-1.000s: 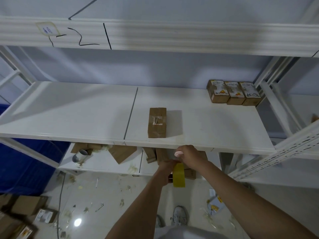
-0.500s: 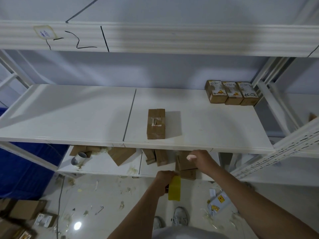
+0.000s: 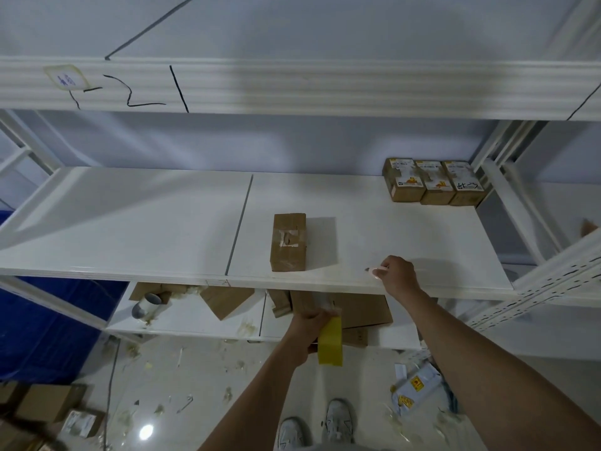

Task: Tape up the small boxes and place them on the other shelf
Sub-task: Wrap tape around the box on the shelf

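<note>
A small brown cardboard box (image 3: 288,242) with torn tape on top lies on the white middle shelf (image 3: 162,229), near its front edge. My left hand (image 3: 307,333) is below that edge, closed around a yellow tape roll (image 3: 330,341). My right hand (image 3: 398,275) rests on the shelf's front edge, to the right of the box and apart from it. Its fingers pinch a small white thing with a dark tip (image 3: 374,271), too small to identify. Three labelled small boxes (image 3: 434,182) stand side by side at the shelf's back right corner.
The lower shelf (image 3: 195,320) holds loose cardboard pieces (image 3: 357,309) and a grey tape core (image 3: 146,305). Scraps and a printed package (image 3: 418,385) litter the floor. More cartons (image 3: 45,405) sit at the lower left beside a blue tarp (image 3: 42,327). A shelf upright (image 3: 553,275) stands at the right.
My right hand has left the tape roll and risen right onto the middle shelf's front edge. My left hand has dropped slightly with the roll. The box has not moved.
</note>
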